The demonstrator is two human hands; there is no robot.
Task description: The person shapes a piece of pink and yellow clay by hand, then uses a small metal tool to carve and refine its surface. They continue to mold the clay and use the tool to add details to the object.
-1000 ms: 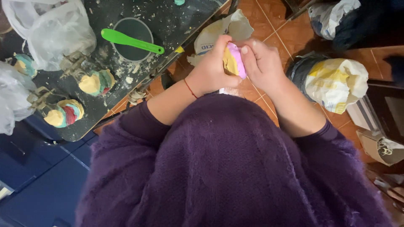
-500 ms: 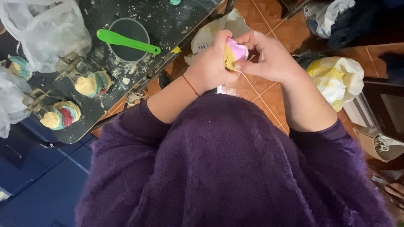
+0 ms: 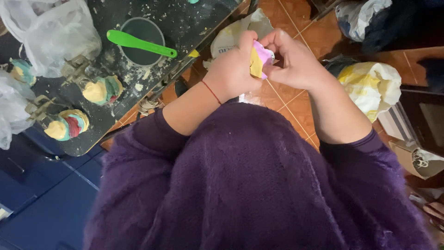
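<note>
Yellow-and-pink lump (image 3: 259,59), apparently; green spatula (image 3: 141,44)

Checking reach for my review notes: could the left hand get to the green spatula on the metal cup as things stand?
Probably yes: the green spatula lies uncovered across the metal cup, but the left hand is busy holding the yellow-pink lump.

The person is wearing a fuzzy, deep purple sweater (image 3: 249,185) that is filling the lower frame from about 7 to 5 o'clock. Its sleeves are sitting pushed up, leaving the forearms bare. A thin red string bracelet (image 3: 212,91) is circling the wrist of the left hand (image 3: 231,69); the right hand (image 3: 298,62) is wearing nothing.
</note>
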